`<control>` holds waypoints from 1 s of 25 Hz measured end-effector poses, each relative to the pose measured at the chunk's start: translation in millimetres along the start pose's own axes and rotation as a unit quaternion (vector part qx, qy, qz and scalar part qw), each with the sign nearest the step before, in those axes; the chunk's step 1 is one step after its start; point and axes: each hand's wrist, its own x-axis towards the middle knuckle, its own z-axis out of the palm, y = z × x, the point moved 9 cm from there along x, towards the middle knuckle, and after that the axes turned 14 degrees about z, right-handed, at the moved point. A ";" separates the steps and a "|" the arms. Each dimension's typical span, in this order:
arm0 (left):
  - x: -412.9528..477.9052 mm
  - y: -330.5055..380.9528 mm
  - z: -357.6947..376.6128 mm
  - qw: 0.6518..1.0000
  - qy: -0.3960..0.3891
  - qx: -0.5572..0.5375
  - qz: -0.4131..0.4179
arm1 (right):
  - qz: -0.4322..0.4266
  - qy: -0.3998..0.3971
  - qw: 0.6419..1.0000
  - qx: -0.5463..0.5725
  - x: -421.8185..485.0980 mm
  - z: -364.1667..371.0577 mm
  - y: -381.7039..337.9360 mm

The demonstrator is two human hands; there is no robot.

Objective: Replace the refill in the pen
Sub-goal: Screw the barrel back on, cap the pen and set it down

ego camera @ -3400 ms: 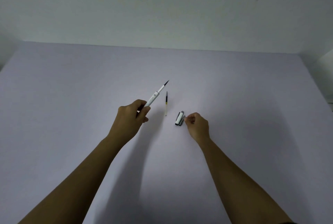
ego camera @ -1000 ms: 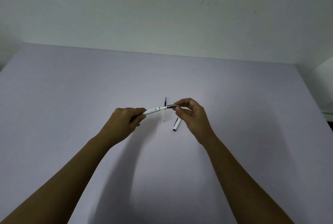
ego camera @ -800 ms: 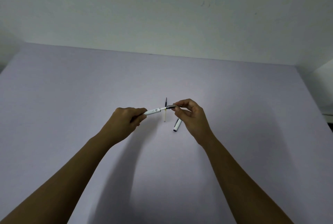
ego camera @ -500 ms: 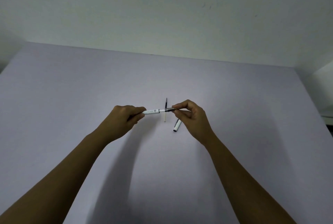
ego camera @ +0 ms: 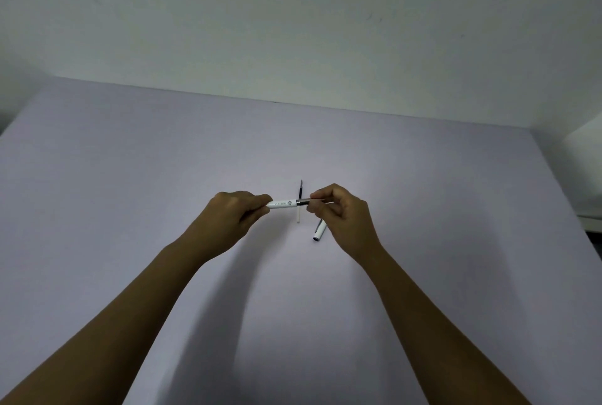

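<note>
I hold a white pen (ego camera: 285, 203) level above the table, between both hands. My left hand (ego camera: 233, 216) is closed around the barrel's back end. My right hand (ego camera: 338, 212) pinches the dark tip section at the pen's front with thumb and fingers. A loose refill (ego camera: 299, 209), dark at the far end and pale at the near end, lies on the table just behind the pen. The white pen cap (ego camera: 319, 230) lies on the table under my right hand, partly hidden by it.
The lilac table (ego camera: 130, 176) meets a pale wall along its far edge. A white object (ego camera: 586, 140) stands beyond the table's right edge.
My right hand left the cap on the table and took hold of the pen's tip. The pen swung from pointing up and away to lying level between both hands.
</note>
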 end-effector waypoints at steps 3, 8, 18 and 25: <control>1.5 4.4 0.0 1.000 0.003 0.011 0.008 | -0.022 0.037 0.998 -0.050 -1.4 -1.1 -0.2; 1.5 0.7 -2.9 0.999 0.028 0.013 -0.014 | -0.032 0.003 0.999 0.001 2.9 1.4 -5.0; -1.4 8.9 -9.4 0.999 0.039 0.019 0.002 | -0.097 -0.031 0.990 -0.102 5.5 -1.6 -22.8; -3.4 13.2 -9.5 0.999 0.044 0.017 0.009 | -0.114 -0.057 0.986 -0.104 3.2 0.0 -28.2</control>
